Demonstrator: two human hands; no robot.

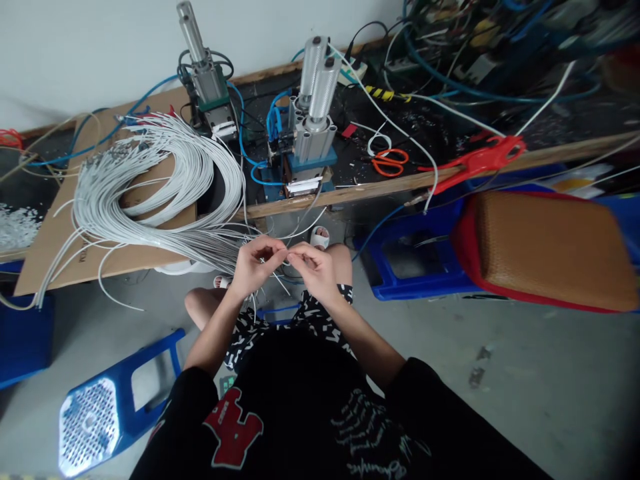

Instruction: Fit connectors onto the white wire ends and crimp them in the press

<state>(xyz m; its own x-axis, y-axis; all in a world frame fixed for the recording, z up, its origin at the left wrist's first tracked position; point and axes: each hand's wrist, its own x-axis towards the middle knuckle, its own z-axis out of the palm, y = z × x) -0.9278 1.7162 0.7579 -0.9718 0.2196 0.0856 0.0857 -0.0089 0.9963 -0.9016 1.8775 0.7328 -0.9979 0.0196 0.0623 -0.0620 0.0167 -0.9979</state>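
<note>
Head: left hand [256,265] and right hand [316,268] meet just off the workbench [285,206] near edge, fingertips pinched; can't tell what's between. White cable bundle [145,231] at left on cardboard [63,270], trailing toward left hand. Orange-handled scissors [391,162] far right.

Little can be read with certainty. On the black shirt [300,387], white script [377,467] is printed, of which only "amp" can be made out; the small lettering on 1 red patch [233,430] is blurred. Near the front edge of the cardboard [50,263], dark print [81,255] is seen, its letters illegible.
</note>
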